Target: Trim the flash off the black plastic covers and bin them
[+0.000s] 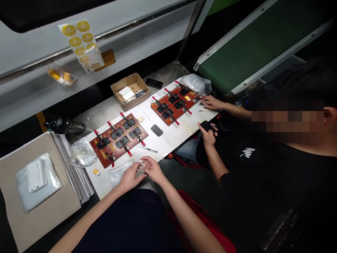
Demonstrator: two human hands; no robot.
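Note:
My left hand point(129, 178) and my right hand point(152, 170) meet over a clear plastic bag point(118, 174) at the near edge of the white work surface point(163, 140). Between their fingertips is a small clear item point(139, 169), too small to identify. Just beyond my hands lies a brown circuit-board jig point(118, 138) with red-handled toggle clamps point(128, 151) holding several black parts. A pen point(147, 149) and a dark grey block point(157, 130) lie to its right.
A co-worker's hands point(212, 102) work at a second brown jig point(173, 105), one hand holding a black object point(206, 126). A cardboard box point(130, 90), a black phone point(154, 83), a stack of sheets point(71, 165), and a bagged white item point(37, 181) surround the surface. A green conveyor belt point(237, 49) runs at upper right.

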